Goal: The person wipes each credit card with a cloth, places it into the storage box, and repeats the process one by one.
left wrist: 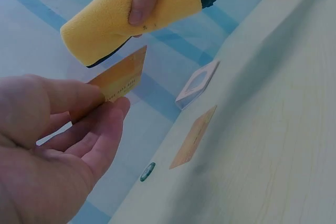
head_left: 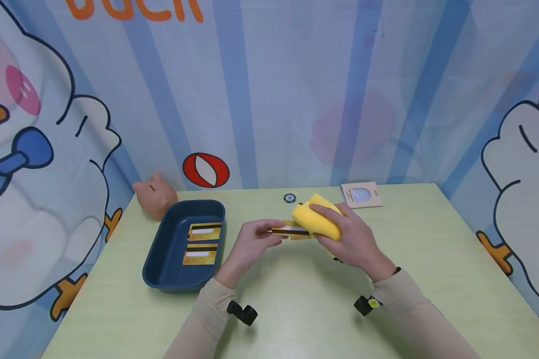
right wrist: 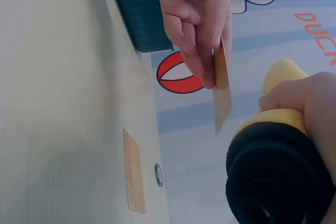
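Note:
Between thumb and fingers, my left hand (head_left: 253, 242) pinches a gold bank card (left wrist: 122, 80) above the table. Its black stripe and white strip face the head camera. My right hand (head_left: 352, 242) grips a folded yellow cloth (head_left: 316, 219) with a dark side, seen bunched as a dark roll in the right wrist view. In the wrist views the cloth is close to the held card, with a gap between them. A second gold card (right wrist: 134, 174) lies flat on the table beneath, mostly hidden in the head view.
At left stands a dark blue bin (head_left: 154, 267) with two gold cards (head_left: 200, 254) inside. Behind it sits a piggy bank (head_left: 156, 197). A round chip (head_left: 289, 198) and a flat pale box (head_left: 362, 194) lie near the table's back edge, before a printed curtain.

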The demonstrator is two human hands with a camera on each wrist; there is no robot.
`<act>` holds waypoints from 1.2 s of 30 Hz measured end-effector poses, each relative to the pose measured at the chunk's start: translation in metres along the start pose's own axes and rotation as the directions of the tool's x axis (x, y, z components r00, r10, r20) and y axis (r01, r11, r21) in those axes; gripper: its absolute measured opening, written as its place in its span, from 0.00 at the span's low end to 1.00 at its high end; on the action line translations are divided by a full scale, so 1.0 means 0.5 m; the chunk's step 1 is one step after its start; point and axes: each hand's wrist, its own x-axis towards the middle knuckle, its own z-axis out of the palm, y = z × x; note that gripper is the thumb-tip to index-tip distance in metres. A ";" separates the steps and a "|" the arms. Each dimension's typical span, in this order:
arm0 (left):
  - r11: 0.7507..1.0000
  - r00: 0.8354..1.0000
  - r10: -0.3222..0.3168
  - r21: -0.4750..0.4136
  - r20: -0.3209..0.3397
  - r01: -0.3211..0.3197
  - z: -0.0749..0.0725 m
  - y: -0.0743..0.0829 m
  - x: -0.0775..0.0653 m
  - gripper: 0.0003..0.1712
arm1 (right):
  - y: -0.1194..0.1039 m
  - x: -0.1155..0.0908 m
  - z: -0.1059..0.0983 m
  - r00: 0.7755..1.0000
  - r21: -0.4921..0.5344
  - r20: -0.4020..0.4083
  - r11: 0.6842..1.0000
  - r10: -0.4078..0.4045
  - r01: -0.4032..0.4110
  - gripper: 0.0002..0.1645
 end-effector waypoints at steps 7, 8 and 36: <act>0.999 0.999 -0.049 -0.016 0.004 0.049 0.001 0.006 0.002 0.21 | 0.002 0.000 0.004 1.000 0.009 0.009 1.000 -0.006 0.005 0.36; 0.999 0.999 -0.049 -0.015 0.004 0.049 0.001 0.006 0.002 0.22 | 0.001 0.000 0.004 1.000 0.010 0.008 1.000 -0.007 0.007 0.37; 0.993 0.992 0.115 -0.006 0.048 -0.114 0.032 0.034 0.001 0.35 | -0.053 0.013 0.050 0.989 -0.059 0.066 0.988 -0.136 0.140 0.42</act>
